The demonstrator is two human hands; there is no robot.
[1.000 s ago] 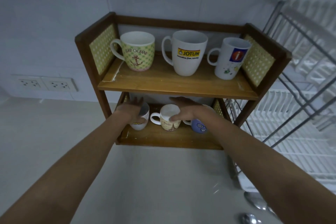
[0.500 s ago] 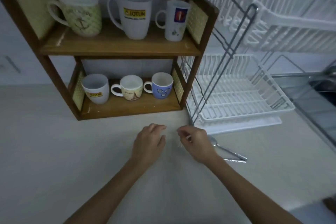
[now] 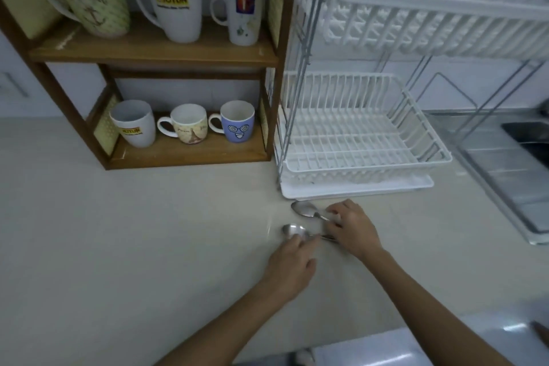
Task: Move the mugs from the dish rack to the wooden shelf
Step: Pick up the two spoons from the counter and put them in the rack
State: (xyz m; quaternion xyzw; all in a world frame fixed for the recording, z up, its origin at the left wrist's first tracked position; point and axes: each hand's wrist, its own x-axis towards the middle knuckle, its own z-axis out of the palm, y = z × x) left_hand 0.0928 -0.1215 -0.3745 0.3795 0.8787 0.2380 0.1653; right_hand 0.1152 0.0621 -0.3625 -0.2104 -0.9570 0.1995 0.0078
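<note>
The wooden shelf (image 3: 154, 52) holds mugs on both levels. On top stand a green anchor mug (image 3: 96, 6), a tall white Jotun mug (image 3: 175, 4) and a slim white mug (image 3: 245, 13). Below stand a small Jotun mug (image 3: 135, 125), a cream mug (image 3: 188, 125) and a blue face mug (image 3: 237, 122). The white dish rack (image 3: 365, 140) shows no mugs. My left hand (image 3: 292, 264) rests low on the counter, fingertips on the near spoon (image 3: 294, 230). My right hand (image 3: 353, 229) curls over the handles, pinching the far spoon (image 3: 304, 208).
The rack's upper basket (image 3: 430, 9) overhangs at the top right. A steel sink and drainboard (image 3: 511, 163) lie at the right. The pale counter (image 3: 133, 246) spreads in front of the shelf. A white drip tray (image 3: 356, 189) sits under the rack.
Both hands left the mugs on the lower shelf, drew back onto the counter and shifted right to the two spoons. The view swung down and right.
</note>
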